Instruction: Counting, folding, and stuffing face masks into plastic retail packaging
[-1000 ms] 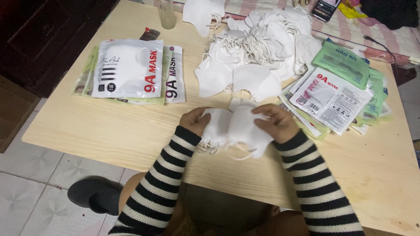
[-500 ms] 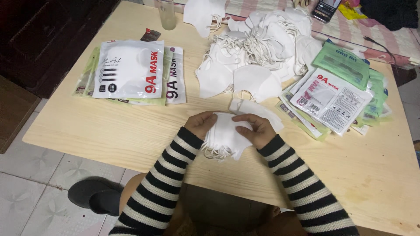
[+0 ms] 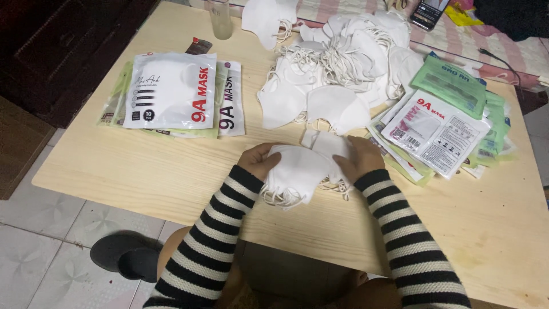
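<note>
**A small stack of masks held between both hands**

My left hand [image 3: 258,162] and my right hand [image 3: 359,158] close from either side on a stack of white face masks [image 3: 300,171], which sits low over the near part of the table [image 3: 143,177], just in front of my striped sleeves. My left grip pinches the stack's left edge with thumb on top and fingers curled underneath; my right grip is pressed flat over the right end, fingers together. I cannot tell how many masks are in the stack. Their ear loops [image 3: 280,197] hang loose out of the bottom edge.

Just beyond my hands lies the big heap of loose masks [image 3: 337,74], its nearest pieces almost touching what I hold. To my left is a pile of filled mask packets [image 3: 171,94]; to my right, a spread of flat white and green packets [image 3: 440,123]. A clear glass [image 3: 220,17] stands at the far edge, and a phone [image 3: 426,11] lies on the striped cloth beyond the table.

What could go wrong, as I judge it: the dangling loops could snag on the loose heap and drag extra masks along. The stack is soft, so uneven pressure from my two hands could fan it out or let the lower masks slip free.
</note>
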